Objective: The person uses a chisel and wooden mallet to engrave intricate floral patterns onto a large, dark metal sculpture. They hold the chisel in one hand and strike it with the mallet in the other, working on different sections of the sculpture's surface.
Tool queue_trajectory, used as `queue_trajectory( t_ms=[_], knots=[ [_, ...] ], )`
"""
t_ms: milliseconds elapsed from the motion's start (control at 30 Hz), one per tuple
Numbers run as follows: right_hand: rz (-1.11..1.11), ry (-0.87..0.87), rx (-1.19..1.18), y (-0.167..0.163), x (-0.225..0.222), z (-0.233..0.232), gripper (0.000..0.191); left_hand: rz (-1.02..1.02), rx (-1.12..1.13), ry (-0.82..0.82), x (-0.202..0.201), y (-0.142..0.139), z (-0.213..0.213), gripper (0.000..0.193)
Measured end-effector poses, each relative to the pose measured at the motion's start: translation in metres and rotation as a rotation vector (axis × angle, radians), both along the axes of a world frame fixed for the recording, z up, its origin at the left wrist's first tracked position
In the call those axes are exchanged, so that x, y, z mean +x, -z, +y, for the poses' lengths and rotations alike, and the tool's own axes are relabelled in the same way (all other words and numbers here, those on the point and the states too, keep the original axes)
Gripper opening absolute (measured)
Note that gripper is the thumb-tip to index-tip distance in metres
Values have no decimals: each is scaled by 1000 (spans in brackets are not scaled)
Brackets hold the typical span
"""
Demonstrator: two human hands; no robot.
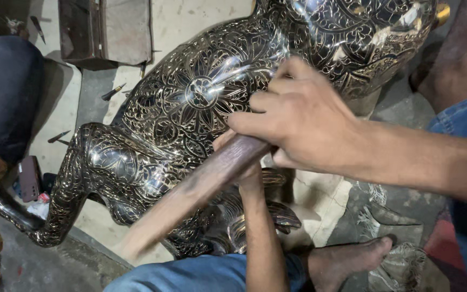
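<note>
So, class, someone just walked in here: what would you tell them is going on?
A person sits on the floor against a large engraved metal animal figure, dark and shiny with floral patterns. Their right hand holds a wooden handle, blurred with motion, against the figure's flank. The left hand is mostly hidden behind it. Small tools lie nearby.

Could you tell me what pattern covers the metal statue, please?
Engraved floral scrollwork on the statue, black and silver, head view.

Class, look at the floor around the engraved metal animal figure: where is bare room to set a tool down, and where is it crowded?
Bare pale floor lies between the dark metal box and the figure. A smaller patch lies left of the figure's leg, though small tools are scattered there. Crowded: lower middle, where the hands, the wooden stick and a foot meet.
</note>
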State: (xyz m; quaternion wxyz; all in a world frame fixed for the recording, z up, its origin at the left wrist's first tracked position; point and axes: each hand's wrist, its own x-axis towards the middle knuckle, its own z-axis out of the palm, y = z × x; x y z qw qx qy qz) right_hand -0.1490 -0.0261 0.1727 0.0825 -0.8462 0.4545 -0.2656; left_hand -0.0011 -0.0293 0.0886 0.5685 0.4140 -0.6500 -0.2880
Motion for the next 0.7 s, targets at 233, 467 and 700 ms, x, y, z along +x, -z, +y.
queue_trajectory(
  t_ms=[233, 467, 700],
  knots=[
    [127, 36, -187, 2, -1, 0, 19, -4, -93, -136, -4, -3, 4, 41],
    [275, 57, -323, 9, -4, -1, 17, -224, 298, 3, 3, -11, 0, 33],
    [409, 147, -379, 11, -2, 0, 16, -168, -8, 60, 5, 6, -13, 29]
  ],
)
